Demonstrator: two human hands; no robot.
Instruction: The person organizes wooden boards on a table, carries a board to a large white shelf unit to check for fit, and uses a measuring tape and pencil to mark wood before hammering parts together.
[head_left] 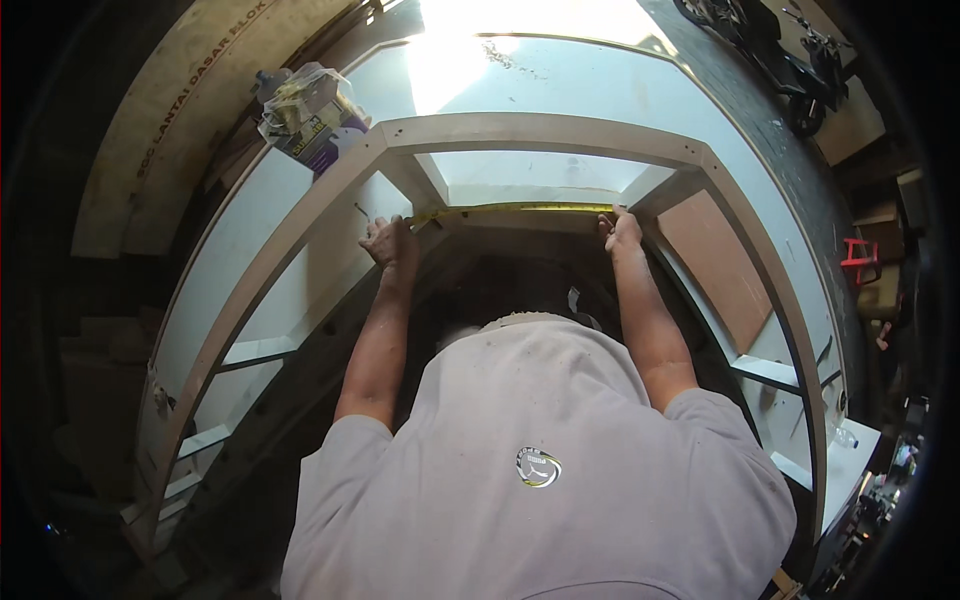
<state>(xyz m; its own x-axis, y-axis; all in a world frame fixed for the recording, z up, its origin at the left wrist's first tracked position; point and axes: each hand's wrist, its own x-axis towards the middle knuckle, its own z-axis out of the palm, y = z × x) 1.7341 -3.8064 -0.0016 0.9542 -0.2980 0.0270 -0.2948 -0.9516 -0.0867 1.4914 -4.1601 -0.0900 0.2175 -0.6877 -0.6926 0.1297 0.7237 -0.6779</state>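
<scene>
From where I stand, the biggest thing here is the white-faced structure, wrapping around the worker on three sides, with a pale wooden frame running inside it in angled lengths. The person in the light shirt has both forearms stretched forward within that bend, probably because it's the easiest place to reach both sides of the front section at once.

Off beyond the right-hand edge a dark motorbike is parked, outside the working space. A reddish-brown board is set slantwise within the right side of the frame; whether it's fixed or just resting I can't tell. A box in a clear bag sits at the far left bend, seemingly put there to be out of the arms' way.

Now the hands: the left grip is curled in on one end of the yellow measuring tape, the right grip pinched on the other, thumb up. The tape lies between them, just under the front opening. Having an end in each looks meant to keep it straight and level. I can't make out where the tape's case is.
</scene>
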